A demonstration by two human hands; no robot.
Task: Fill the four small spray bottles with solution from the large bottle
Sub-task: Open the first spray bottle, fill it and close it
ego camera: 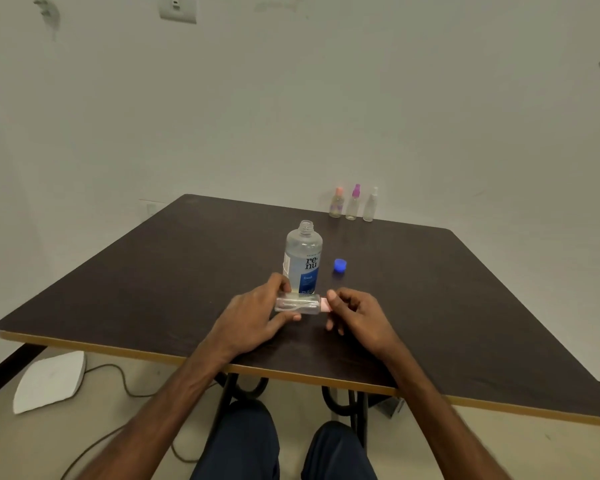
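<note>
one wide-angle camera worn on the head looks forward and down over the near edge of the desk (146, 282). it faces the desk's far edge and the wall (326, 98) behind it. it sits close above the desk: the left hand (257, 317) and right hand (357, 313) lie mid-frame, the knees (243, 441) show below the near edge, and floor (49, 445) left of the desk.
</note>
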